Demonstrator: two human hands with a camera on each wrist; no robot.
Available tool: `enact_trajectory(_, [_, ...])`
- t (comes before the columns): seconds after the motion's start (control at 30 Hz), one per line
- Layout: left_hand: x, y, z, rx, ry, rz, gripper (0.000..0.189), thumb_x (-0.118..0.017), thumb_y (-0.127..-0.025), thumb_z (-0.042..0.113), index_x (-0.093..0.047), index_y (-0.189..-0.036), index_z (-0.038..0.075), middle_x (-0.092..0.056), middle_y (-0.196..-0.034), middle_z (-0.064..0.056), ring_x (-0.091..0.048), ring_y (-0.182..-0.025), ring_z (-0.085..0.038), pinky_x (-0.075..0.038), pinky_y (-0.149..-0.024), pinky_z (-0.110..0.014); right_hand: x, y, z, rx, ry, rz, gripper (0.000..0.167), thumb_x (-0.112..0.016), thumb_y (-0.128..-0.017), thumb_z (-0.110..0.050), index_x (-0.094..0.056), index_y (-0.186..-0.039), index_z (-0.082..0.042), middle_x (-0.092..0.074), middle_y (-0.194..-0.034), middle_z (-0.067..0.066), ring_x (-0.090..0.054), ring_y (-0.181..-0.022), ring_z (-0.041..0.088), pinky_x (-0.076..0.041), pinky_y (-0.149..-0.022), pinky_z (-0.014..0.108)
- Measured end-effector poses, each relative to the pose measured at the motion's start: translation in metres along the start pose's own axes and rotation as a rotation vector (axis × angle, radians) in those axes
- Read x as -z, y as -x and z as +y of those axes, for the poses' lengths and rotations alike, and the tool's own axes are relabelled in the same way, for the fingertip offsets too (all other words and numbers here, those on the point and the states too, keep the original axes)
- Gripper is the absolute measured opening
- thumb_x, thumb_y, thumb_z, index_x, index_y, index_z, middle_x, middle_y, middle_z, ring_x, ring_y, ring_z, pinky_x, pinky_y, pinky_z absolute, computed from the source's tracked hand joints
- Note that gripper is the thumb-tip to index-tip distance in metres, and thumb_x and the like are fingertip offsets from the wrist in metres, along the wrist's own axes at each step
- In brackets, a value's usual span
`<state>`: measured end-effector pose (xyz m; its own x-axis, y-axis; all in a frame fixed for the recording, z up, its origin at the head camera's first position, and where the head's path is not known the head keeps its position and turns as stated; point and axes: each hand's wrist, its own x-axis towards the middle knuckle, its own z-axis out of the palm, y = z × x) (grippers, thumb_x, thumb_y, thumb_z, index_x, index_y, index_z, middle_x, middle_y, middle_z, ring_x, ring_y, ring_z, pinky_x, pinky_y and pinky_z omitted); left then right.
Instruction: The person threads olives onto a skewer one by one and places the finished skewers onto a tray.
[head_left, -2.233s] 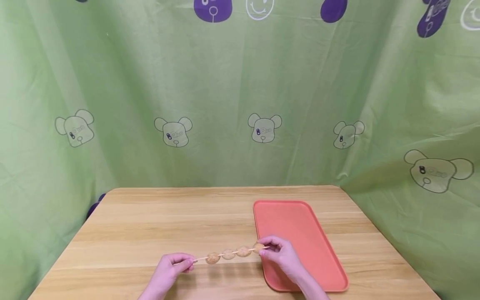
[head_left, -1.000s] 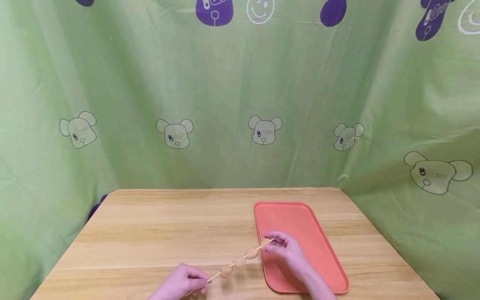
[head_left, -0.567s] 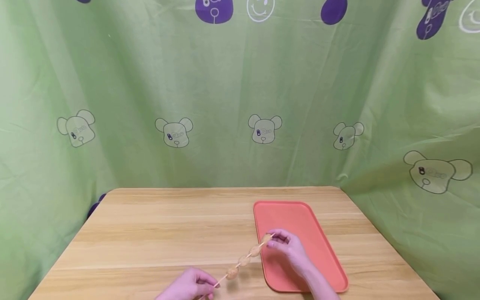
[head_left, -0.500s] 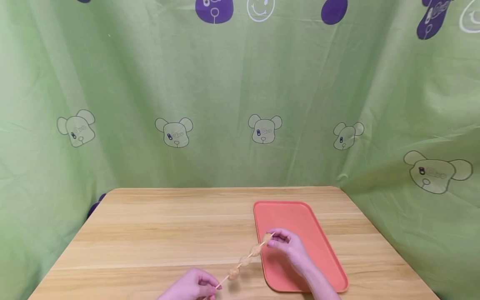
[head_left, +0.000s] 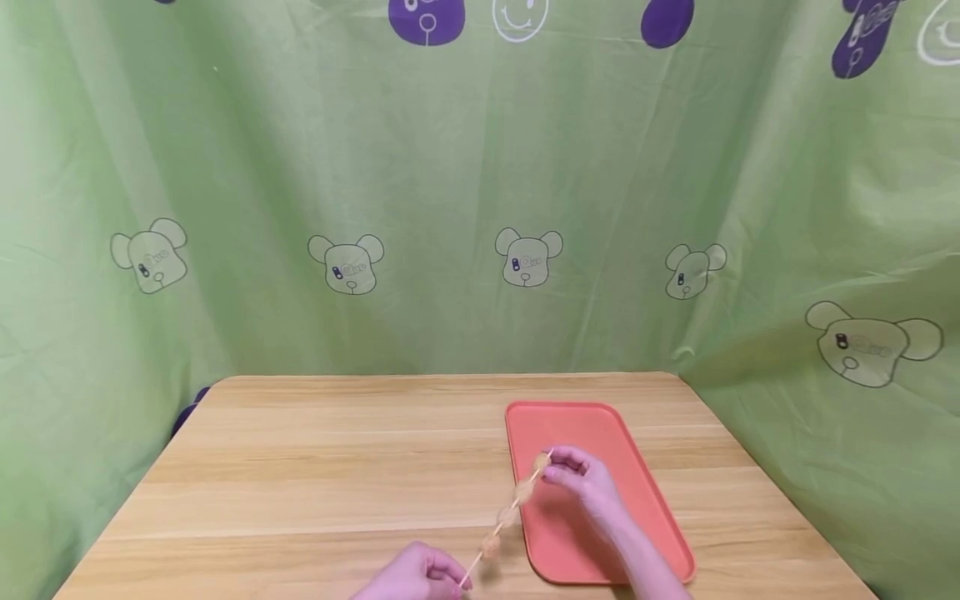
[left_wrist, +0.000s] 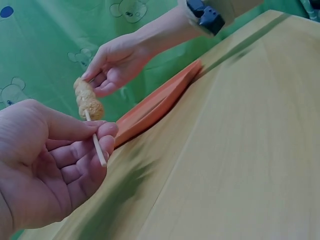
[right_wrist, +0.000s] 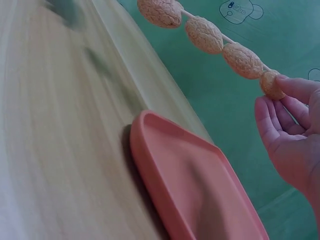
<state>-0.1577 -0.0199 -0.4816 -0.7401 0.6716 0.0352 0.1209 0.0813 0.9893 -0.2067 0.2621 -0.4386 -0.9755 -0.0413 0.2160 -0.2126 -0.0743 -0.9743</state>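
A thin wooden skewer carries several light-brown, rough-skinned oval balls [head_left: 523, 490], also close up in the right wrist view as wrinkled balls [right_wrist: 242, 61]. It hangs slanted above the table, the ball end farther away and to the right. My left hand [head_left: 416, 573] pinches the bare near end of the stick [left_wrist: 100, 151] between thumb and fingers. At the other end, my right hand [head_left: 596, 487] pinches the last ball [right_wrist: 272, 84] between thumb and fingertips, above the left part of the coral-red tray [head_left: 573, 429].
The tray lies flat on the right half of the wood-grain table [head_left: 322, 467]. Green curtains [head_left: 442, 167] with printed bear heads hang behind the table and at both sides. A dark device [left_wrist: 207, 17] is strapped to the right wrist.
The skewer has swung from nearly level to a steep slant. My left hand has moved right and nearer the front edge; my right hand has moved slightly up and right. Both still hold it.
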Motion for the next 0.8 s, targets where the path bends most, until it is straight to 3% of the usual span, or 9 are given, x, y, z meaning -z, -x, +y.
enact_trajectory(0.27, [-0.016, -0.011, 0.008, -0.024, 0.075, 0.004, 0.016, -0.06, -0.079, 0.0, -0.066, -0.09, -0.011, -0.068, -0.076, -0.018, -0.06, -0.063, -0.003, -0.047, -0.057, -0.014, 0.008, -0.004, -0.008, -0.039, 0.076, 0.059, 0.034, -0.058, -0.08, 0.012, -0.048, -0.112, 0.021, -0.064, -0.09, 0.001, -0.062, -0.081, 0.01, -0.053, -0.073, 0.026])
enact_trajectory(0.4, [-0.022, -0.016, 0.013, -0.043, 0.169, -0.014, 0.02, -0.058, -0.08, -0.003, -0.061, -0.094, -0.018, -0.064, -0.078, -0.029, -0.058, -0.062, -0.003, -0.046, -0.056, -0.013, 0.014, -0.004, -0.01, -0.044, 0.112, 0.106, 0.038, -0.058, -0.082, 0.01, -0.046, -0.117, 0.021, -0.063, -0.1, 0.015, -0.062, -0.085, 0.011, -0.052, -0.074, 0.027])
enact_trajectory(0.57, [-0.027, -0.027, 0.015, -0.057, 0.254, 0.007, 0.022, -0.055, -0.083, -0.004, -0.056, -0.097, -0.021, -0.062, -0.077, -0.031, -0.056, -0.057, -0.005, -0.045, -0.052, -0.014, 0.031, 0.002, -0.012, -0.017, 0.192, 0.103, 0.04, -0.057, -0.087, 0.004, -0.043, -0.122, 0.02, -0.055, -0.114, 0.032, -0.062, -0.092, 0.01, -0.052, -0.078, 0.03])
enact_trajectory(0.67, [-0.029, -0.035, 0.015, -0.068, 0.253, 0.046, 0.021, -0.054, -0.084, -0.005, -0.057, -0.096, -0.021, -0.063, -0.076, -0.028, -0.057, -0.056, -0.007, -0.047, -0.051, -0.015, 0.046, 0.009, -0.014, 0.0, 0.236, 0.118, 0.042, -0.058, -0.089, -0.002, -0.043, -0.123, 0.019, -0.059, -0.113, 0.024, -0.062, -0.093, 0.008, -0.052, -0.079, 0.03])
enact_trajectory(0.8, [-0.033, -0.046, 0.016, -0.051, 0.283, 0.108, 0.021, -0.055, -0.083, -0.005, -0.058, -0.097, -0.02, -0.064, -0.074, -0.021, -0.058, -0.057, -0.01, -0.048, -0.052, -0.017, 0.069, 0.021, -0.014, 0.03, 0.286, 0.143, 0.046, -0.058, -0.09, -0.006, -0.041, -0.125, 0.019, -0.065, -0.107, -0.001, -0.06, -0.095, 0.002, -0.05, -0.079, 0.021])
